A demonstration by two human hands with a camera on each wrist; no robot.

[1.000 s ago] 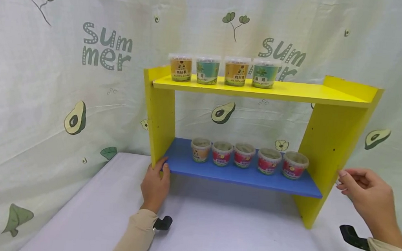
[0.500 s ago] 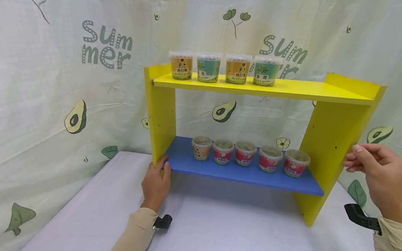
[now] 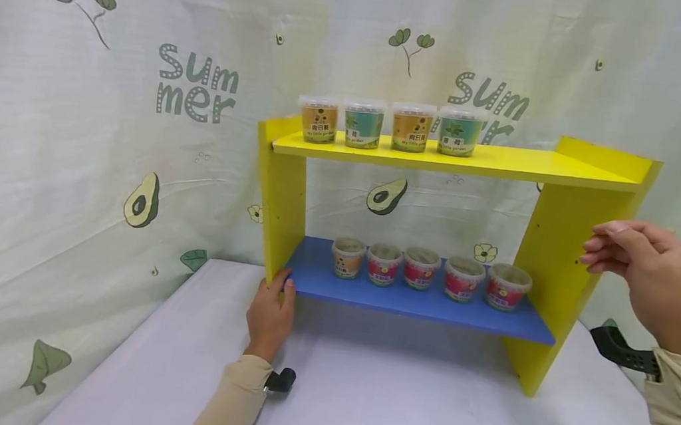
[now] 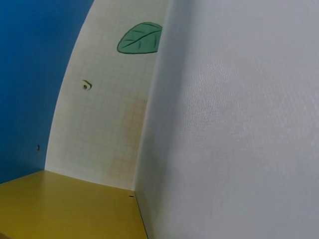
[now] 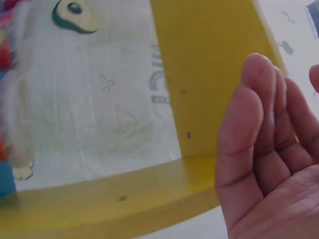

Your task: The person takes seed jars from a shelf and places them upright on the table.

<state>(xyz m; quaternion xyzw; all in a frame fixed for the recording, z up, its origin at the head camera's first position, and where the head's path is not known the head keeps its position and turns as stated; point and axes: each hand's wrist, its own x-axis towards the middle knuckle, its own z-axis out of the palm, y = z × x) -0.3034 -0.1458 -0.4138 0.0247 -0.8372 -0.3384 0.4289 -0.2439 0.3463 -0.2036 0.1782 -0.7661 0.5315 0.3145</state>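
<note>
A two-tier shelf unit (image 3: 441, 159) with yellow sides, a yellow top board and a blue lower board (image 3: 393, 303) stands on a white-covered table. My left hand (image 3: 271, 317) grips the front edge of its left side panel beside the blue board. By the right side panel, my right hand (image 3: 662, 274) is raised with relaxed fingers; the right wrist view shows its fingers (image 5: 241, 124) loosely bent, holding nothing. Orange and green lidded plastic tubs (image 3: 319, 123) stand in a row on top. Below, one orange tub (image 3: 347, 260) and several red tubs (image 3: 420, 272) are lined up on the blue board.
A pale patterned cloth (image 3: 200, 161) hangs behind the shelf unit. The white tabletop (image 3: 397, 404) extends in front of and beneath it. In the left wrist view, the underside of the blue board (image 4: 35, 74) and a yellow panel (image 4: 65, 209) are visible.
My right hand has risen along the right side panel and moved slightly away from it. My left hand keeps its place on the shelf unit. The head view has shifted slightly; the tubs stay put.
</note>
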